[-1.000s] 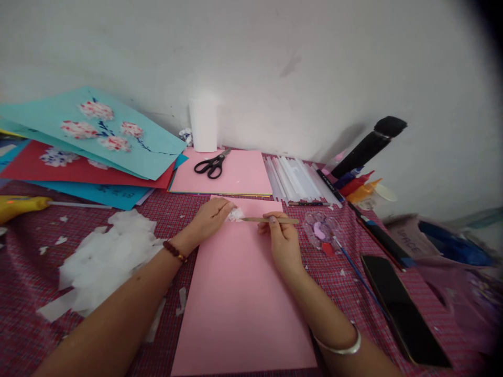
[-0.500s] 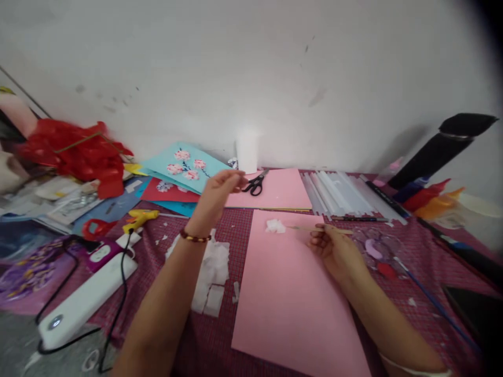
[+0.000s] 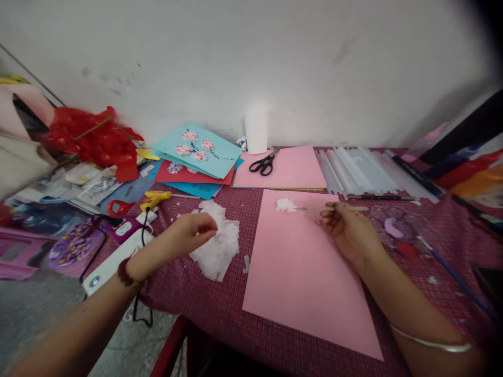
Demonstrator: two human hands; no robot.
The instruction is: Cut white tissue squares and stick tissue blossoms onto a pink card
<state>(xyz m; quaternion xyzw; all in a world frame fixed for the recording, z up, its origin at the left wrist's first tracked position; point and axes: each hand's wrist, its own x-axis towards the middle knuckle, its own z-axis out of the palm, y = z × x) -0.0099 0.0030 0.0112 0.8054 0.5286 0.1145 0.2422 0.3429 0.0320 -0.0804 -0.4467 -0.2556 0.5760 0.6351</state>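
Observation:
My right hand (image 3: 349, 230) grips a thin pale wooden stick (image 3: 357, 208) over the upper part of a pink paper sheet (image 3: 302, 272). The stick's far tip is at a small clump of crumpled white tissue (image 3: 285, 204) on that sheet; whether they touch, I cannot tell. My left hand (image 3: 198, 230) is over a pile of thin white tissue pieces (image 3: 216, 259) left of the sheet. Its fingers are curled, with a small gap to the thumb, and nothing shows between them.
Black scissors (image 3: 264, 164) lie on stacked pink paper (image 3: 301, 167) at the back. Blue cards with flowers (image 3: 196, 152), a yellow glue gun (image 3: 156, 199) and a white power strip (image 3: 106, 267) are at left. Clear plastic sleeves (image 3: 357, 170) and a blue brush (image 3: 456, 277) are at right.
My left hand has moved down and left, from near the scissors to over the tissue pile. My right hand still holds the stick by the clump. The view has shifted somewhat.

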